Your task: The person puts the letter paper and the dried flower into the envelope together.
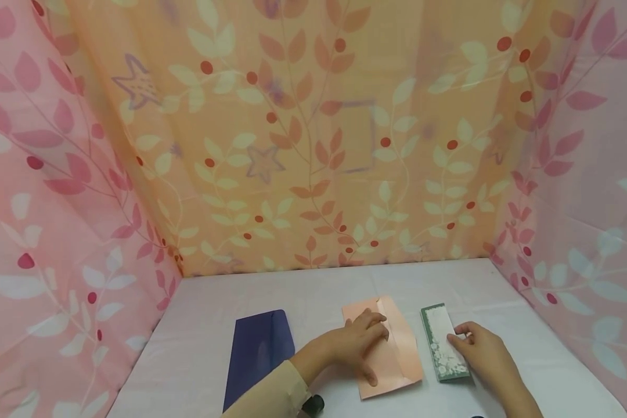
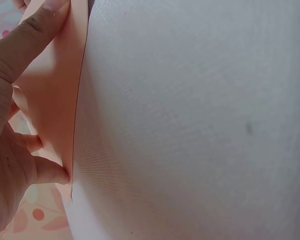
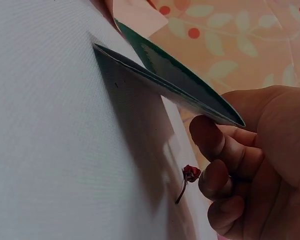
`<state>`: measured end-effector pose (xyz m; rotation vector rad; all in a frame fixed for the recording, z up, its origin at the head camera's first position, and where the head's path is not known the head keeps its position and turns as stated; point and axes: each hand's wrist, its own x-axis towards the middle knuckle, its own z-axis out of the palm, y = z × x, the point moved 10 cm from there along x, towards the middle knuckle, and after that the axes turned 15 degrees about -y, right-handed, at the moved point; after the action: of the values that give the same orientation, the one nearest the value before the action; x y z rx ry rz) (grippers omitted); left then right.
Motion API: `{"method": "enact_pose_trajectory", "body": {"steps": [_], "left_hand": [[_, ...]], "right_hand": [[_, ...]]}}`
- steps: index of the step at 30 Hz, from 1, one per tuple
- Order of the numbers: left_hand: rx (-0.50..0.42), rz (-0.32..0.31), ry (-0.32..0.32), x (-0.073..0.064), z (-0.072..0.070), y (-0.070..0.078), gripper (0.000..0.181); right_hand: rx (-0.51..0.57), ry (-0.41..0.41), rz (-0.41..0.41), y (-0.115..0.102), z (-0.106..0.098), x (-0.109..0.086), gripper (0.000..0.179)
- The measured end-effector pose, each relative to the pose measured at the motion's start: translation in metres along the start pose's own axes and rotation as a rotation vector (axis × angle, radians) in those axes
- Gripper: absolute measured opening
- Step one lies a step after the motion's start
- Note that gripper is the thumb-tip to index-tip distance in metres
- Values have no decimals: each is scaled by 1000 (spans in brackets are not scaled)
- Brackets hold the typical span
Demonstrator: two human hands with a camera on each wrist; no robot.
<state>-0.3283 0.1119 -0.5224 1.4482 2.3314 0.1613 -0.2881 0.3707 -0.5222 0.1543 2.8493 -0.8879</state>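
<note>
My left hand lies spread over a peach envelope whose flap is unfolded to the right. In the left wrist view the thumb presses on the envelope and the other fingertips rest along its surface. My right hand pinches the right edge of a folded card, white with a green flowered border. Seen from the right wrist, the card is tilted up from the table at the pinched edge, between the thumb and the fingers.
A navy envelope lies left of the peach one, partly behind the left forearm. A small dried red flower with a stem shows beside the right fingertips. The white-covered table is enclosed by leaf-patterned curtains.
</note>
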Motion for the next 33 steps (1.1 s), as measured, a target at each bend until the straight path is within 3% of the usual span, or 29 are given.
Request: {"method": "enact_pose_trajectory", "body": {"steps": [9,18,24,33], "left_hand": [[8,3,-10,0,1,-1,84],[6,8,-14,0,1,1,84],[-14,-2,-28,-1,2,0,84],[-21,-4,-28,1,2,-1,83]], "right_hand": [[69,-44,21,5,2,5,49],[226,-68,21,5,2,3,60],[359,-56,-79,-10,4,2,55],[345,-26,-188,-29,6,-2,55]]}}
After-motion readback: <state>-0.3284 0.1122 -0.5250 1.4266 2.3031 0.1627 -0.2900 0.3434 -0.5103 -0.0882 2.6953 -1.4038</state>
